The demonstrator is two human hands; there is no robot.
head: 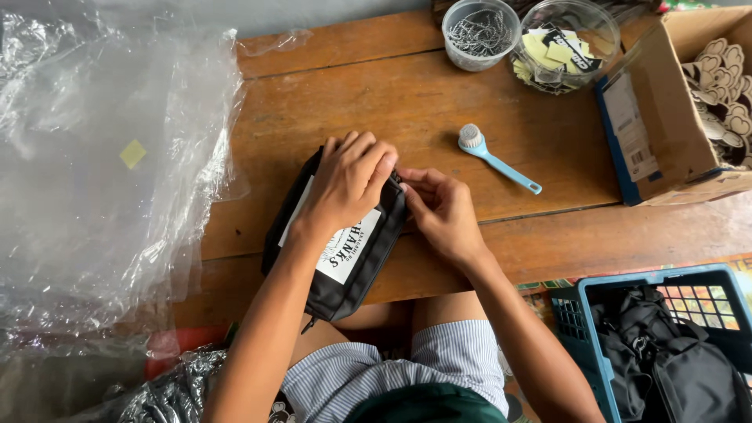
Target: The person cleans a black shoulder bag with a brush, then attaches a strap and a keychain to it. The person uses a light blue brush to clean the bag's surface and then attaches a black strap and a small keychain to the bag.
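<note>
Pouch: black fabric zip pouch (345, 258) with a white printed panel, lying slantwise over the front edge of the brown wooden bench (407, 102), centre of the frame.
Left hand (350, 178): laid over the pouch's upper end, fingers curled together and gripping its top edge.
Right hand (442, 210): just right of the pouch, fingertips pinching at its upper right corner, touching the left hand's fingers.
Brush: small light-blue plastic brush (495, 159), right of the hands, apart from them.
Upper right: clear plastic tub of metal chains (479, 31), clear tub of paper tags (565, 43), open cardboard box (666, 102).
Lower right: blue plastic crate (576, 313) holding black bags.
Left: crumpled clear plastic sheeting (102, 157).
</note>
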